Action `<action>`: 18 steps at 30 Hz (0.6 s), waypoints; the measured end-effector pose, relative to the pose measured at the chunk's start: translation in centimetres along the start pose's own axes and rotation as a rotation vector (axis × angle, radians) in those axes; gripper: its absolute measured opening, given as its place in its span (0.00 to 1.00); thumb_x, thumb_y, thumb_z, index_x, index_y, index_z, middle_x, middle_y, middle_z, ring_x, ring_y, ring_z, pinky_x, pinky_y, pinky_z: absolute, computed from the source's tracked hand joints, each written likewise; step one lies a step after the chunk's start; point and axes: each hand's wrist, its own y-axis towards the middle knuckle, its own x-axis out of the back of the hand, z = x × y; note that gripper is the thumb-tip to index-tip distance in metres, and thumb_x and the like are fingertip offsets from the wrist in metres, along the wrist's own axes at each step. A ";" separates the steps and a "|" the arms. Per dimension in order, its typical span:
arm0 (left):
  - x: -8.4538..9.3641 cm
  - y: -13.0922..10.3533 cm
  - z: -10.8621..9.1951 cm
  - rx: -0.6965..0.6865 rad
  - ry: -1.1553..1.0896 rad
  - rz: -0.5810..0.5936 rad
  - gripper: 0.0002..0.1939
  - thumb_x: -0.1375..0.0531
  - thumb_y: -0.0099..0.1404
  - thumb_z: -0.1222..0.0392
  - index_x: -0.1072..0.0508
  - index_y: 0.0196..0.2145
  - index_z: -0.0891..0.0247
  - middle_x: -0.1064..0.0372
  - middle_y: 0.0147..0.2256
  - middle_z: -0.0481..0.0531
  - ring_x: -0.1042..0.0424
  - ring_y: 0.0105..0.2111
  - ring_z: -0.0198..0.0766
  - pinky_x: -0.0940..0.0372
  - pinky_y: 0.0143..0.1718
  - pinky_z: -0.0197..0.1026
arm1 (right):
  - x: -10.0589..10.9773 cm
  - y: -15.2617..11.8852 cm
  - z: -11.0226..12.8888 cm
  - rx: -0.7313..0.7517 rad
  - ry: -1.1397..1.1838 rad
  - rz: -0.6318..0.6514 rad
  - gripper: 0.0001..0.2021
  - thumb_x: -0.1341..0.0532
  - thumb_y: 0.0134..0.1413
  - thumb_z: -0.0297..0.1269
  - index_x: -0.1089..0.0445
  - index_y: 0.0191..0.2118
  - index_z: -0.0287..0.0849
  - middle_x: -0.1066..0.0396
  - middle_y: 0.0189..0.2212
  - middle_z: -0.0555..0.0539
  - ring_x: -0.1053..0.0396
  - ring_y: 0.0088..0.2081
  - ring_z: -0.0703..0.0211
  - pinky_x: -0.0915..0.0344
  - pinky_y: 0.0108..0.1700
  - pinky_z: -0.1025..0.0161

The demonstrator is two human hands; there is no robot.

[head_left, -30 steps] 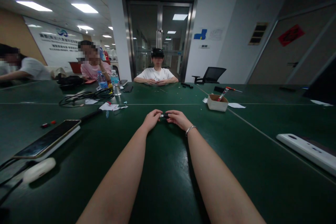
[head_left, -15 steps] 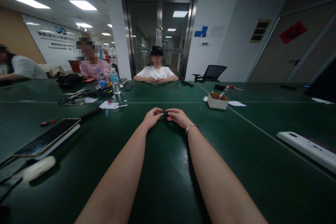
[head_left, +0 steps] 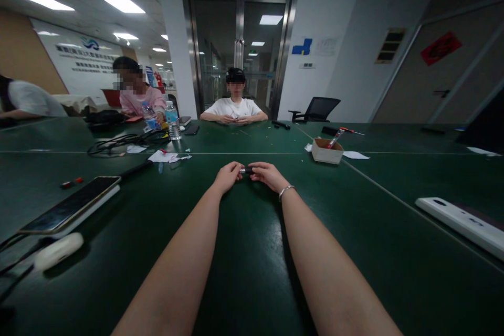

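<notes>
Both my hands meet over the green table (head_left: 252,252), straight ahead of me. Between them lies a small black cylinder with a silver end (head_left: 247,170), held level from side to side. My left hand (head_left: 228,176) pinches the silver end. My right hand (head_left: 268,174), with a silver bangle (head_left: 286,192) at the wrist, closes its fingers on the black end. Fingers hide both ends, so the exact kind of object is unclear.
A small cardboard box (head_left: 326,154) stands ahead right. At left lie a phone (head_left: 74,205), a white rounded device (head_left: 59,252) and black cables (head_left: 126,143), with water bottles (head_left: 173,123) behind. A white device (head_left: 460,223) lies at right. A person (head_left: 235,107) sits opposite.
A little more of the cylinder's silver part shows between my hands, which have hardly moved. The person in pink at the left has bent their head downward.
</notes>
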 end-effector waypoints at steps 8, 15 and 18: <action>0.1 0.0 0.0 0.002 -0.011 0.006 0.15 0.46 0.64 0.52 0.27 0.42 0.62 0.32 0.27 0.49 0.33 0.26 0.33 0.39 0.29 0.36 | -0.1 0.0 0.0 -0.007 -0.009 -0.009 0.09 0.40 0.54 0.18 0.26 0.38 0.33 0.26 0.26 0.45 0.27 0.23 0.67 0.27 0.29 0.72; 0.0 0.2 0.4 -0.020 0.001 0.034 0.15 0.46 0.63 0.54 0.28 0.43 0.63 0.32 0.26 0.48 0.33 0.26 0.33 0.38 0.30 0.36 | -0.3 -0.2 0.2 -0.012 0.002 -0.016 0.10 0.42 0.54 0.17 0.26 0.38 0.33 0.26 0.25 0.46 0.27 0.22 0.67 0.27 0.28 0.72; 0.1 0.3 0.7 -0.019 0.025 0.018 0.15 0.46 0.63 0.53 0.28 0.43 0.62 0.31 0.29 0.49 0.32 0.27 0.33 0.38 0.30 0.37 | -0.4 -0.3 0.3 -0.021 0.005 -0.013 0.10 0.42 0.55 0.17 0.26 0.38 0.33 0.26 0.24 0.46 0.28 0.22 0.68 0.27 0.28 0.72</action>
